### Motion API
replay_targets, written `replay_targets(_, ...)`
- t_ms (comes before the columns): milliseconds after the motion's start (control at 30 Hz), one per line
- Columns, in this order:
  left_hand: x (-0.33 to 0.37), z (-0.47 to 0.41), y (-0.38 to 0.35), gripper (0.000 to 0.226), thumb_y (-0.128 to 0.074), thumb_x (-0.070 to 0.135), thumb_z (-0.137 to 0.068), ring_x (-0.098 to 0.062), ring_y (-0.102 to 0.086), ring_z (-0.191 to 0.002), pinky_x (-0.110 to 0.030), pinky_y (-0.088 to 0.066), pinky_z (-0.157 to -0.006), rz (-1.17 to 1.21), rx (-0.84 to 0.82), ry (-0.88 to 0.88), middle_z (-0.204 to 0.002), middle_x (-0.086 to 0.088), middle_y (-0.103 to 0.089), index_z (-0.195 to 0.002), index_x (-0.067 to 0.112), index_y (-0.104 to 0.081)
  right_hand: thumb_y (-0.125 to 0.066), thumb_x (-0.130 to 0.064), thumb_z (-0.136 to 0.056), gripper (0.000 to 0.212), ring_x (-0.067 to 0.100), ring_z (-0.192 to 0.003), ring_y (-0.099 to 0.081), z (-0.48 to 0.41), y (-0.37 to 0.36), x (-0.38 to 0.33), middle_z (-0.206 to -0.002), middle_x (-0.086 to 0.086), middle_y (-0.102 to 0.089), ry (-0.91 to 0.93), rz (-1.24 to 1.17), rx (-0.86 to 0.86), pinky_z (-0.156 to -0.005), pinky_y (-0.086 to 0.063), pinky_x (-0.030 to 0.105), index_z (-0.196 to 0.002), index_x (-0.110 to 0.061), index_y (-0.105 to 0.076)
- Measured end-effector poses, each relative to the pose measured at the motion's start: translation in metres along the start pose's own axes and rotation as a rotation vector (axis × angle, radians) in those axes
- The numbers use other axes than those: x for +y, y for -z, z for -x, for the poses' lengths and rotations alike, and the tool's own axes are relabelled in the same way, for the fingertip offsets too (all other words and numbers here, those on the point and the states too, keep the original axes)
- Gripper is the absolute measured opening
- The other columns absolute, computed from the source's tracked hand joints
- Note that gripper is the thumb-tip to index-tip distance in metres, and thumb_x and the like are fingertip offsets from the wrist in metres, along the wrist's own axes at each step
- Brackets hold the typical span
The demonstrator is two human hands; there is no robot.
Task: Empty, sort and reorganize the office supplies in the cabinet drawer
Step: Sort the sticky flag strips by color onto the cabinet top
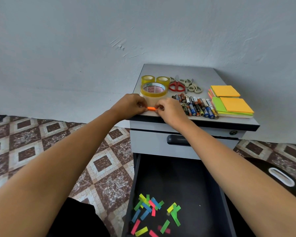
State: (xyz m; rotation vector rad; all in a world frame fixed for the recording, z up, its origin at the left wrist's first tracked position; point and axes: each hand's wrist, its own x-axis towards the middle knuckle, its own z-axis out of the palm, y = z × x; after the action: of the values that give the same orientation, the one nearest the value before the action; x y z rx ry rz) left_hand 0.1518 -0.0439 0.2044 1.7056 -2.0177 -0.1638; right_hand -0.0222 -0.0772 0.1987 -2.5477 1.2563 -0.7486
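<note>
A small stack of orange sticky flags (151, 108) lies at the front left edge of the grey cabinet top (181, 70). My left hand (130, 105) pinches its left end and my right hand (169, 109) pinches its right end. Below, the open black drawer (183, 182) holds several loose flags (154, 212) in green, yellow, blue and pink at its front left. On the cabinet top lie three rolls of clear tape (153, 88), scissors (177, 85) with red and beige handles, several batteries (196, 105) and pads of sticky notes (231, 101).
A closed grey drawer with a dark handle (177, 140) sits above the open one; a keyhole (233, 132) is at its right. A black bag with a white loop (281, 177) is on the right. Patterned floor tiles (41, 151) spread left. A pale wall stands behind.
</note>
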Motion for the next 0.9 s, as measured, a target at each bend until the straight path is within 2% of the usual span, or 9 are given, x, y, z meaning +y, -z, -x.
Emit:
replay_targets(300, 0.0, 0.002, -0.003, 0.021, -0.068, 0.021, -0.085, -0.022, -0.059, -0.091, -0.031, -0.047, -0.081, 0.005, 0.037, 0.005, -0.099, -0.011, -0.065, -0.102, 0.008, -0.068, -0.06, -0.012, -0.09, 0.021, 0.024, -0.098, -0.058, -0.001, 0.001, -0.002, -0.108, 0.012, -0.063, -0.004, -0.002, -0.003, -0.078, -0.041, 0.024, -0.109, -0.006, -0.068)
replay_targets(500, 0.003, 0.011, -0.001, 0.033, -0.069, 0.024, -0.084, -0.016, -0.056, -0.091, -0.021, -0.043, -0.08, 0.043, 0.082, 0.043, -0.104, -0.007, -0.062, -0.113, 0.011, -0.062, -0.062, -0.017, -0.089, 0.026, 0.021, -0.096, -0.058, 0.008, 0.006, -0.002, -0.107, 0.009, -0.062, -0.006, -0.044, 0.026, -0.083, -0.048, 0.03, -0.114, -0.009, -0.066)
replay_targets(600, 0.009, 0.025, -0.001, 0.037, -0.067, 0.025, -0.085, -0.015, -0.055, -0.094, -0.02, -0.04, -0.081, 0.044, 0.145, 0.042, -0.109, -0.006, -0.06, -0.119, 0.013, -0.06, -0.063, -0.022, -0.089, 0.029, 0.017, -0.097, -0.056, 0.023, 0.011, 0.001, -0.11, 0.007, -0.06, 0.007, -0.067, 0.029, -0.081, -0.043, 0.023, -0.116, -0.011, -0.065)
replay_targets(733, 0.027, 0.057, -0.008, 0.04, -0.065, 0.026, -0.087, -0.016, -0.053, -0.106, -0.02, -0.04, -0.086, 0.071, 0.212, 0.019, -0.12, -0.006, -0.053, -0.125, 0.015, -0.057, -0.062, -0.024, -0.09, 0.03, 0.02, -0.114, -0.049, 0.052, 0.018, 0.007, -0.117, 0.004, -0.06, 0.028, -0.086, 0.041, -0.092, -0.033, 0.022, -0.117, -0.012, -0.065)
replay_targets(800, 0.038, 0.075, -0.017, 0.041, -0.064, 0.026, -0.088, -0.015, -0.051, -0.11, -0.018, -0.038, -0.09, 0.073, 0.208, 0.012, -0.123, -0.006, -0.051, -0.127, 0.016, -0.055, -0.062, -0.024, -0.09, 0.032, 0.022, -0.118, -0.047, 0.068, 0.019, 0.01, -0.12, 0.003, -0.059, 0.038, -0.077, 0.028, -0.096, -0.031, 0.022, -0.119, -0.012, -0.064)
replay_targets(900, 0.05, 0.102, -0.036, 0.043, -0.064, 0.027, -0.088, -0.014, -0.049, -0.115, -0.014, -0.032, -0.092, 0.076, 0.158, -0.003, -0.126, -0.005, -0.051, -0.128, 0.017, -0.054, -0.062, -0.026, -0.089, 0.036, 0.02, -0.121, -0.044, 0.096, 0.016, 0.016, -0.125, 0.002, -0.057, 0.035, -0.051, -0.015, -0.093, -0.025, 0.017, -0.123, -0.014, -0.061)
